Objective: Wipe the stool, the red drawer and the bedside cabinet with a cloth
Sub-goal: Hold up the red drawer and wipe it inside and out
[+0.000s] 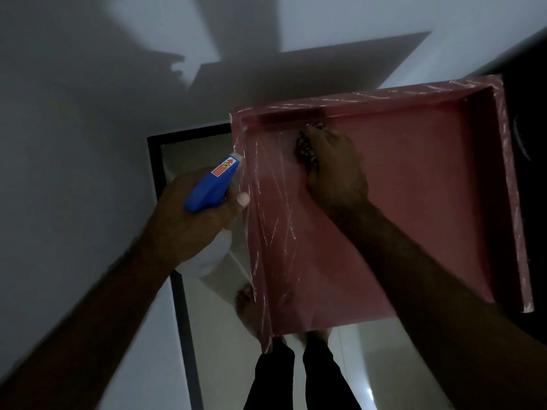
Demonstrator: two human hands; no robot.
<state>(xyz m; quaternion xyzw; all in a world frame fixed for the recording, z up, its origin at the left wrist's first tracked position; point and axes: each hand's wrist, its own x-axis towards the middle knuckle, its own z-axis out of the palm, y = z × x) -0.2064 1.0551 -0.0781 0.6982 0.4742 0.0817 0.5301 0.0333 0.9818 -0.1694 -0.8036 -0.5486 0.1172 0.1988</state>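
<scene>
My right hand [334, 170] grips the patterned cloth [307, 149] inside the red drawer [414, 187], mid-frame. At centre left, my left hand [195, 223] grips the blue spray bottle [211, 182].

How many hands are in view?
2. The left hand grips a blue spray bottle just outside the red drawer; the right hand holds a patterned cloth inside it, near the far wall.

The spray bottle's blue head [207, 189] carries an orange-red label [225, 168] with an arrow sign; its small print is too blurred to read.
</scene>
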